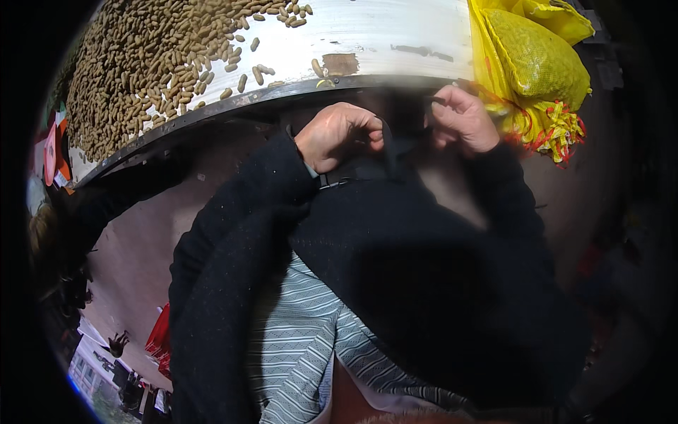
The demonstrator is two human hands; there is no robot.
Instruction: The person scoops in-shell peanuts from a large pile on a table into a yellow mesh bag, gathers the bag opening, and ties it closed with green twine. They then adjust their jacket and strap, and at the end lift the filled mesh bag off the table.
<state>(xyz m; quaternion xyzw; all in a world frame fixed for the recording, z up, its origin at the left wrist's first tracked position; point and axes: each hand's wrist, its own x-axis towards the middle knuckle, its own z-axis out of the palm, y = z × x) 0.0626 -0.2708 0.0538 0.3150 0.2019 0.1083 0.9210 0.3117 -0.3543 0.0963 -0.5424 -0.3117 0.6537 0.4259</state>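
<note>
Just this side of the table's dark rim, in front of my waist, I hold both hands apart. The fingers of my left hand (340, 136) are curled closed at the top of a dark, narrow strip (388, 147), which looks like a strap or a cloth edge. To its right, my right hand (462, 120) pinches thumb against fingers, with something small and dark at the tips that I cannot make out. Whether it belongs to the same strip is hidden in shadow. My dark jacket (395, 226) hangs below both hands.
Unshelled peanuts (155, 63) lie heaped on the white tabletop (381, 25) at the left. A yellow mesh sack (540, 63) stands at the table's right end, beside yellow and red ties (561, 131). A metal-edged rim (282, 90) borders the table; a red item (160, 339) sits lower left.
</note>
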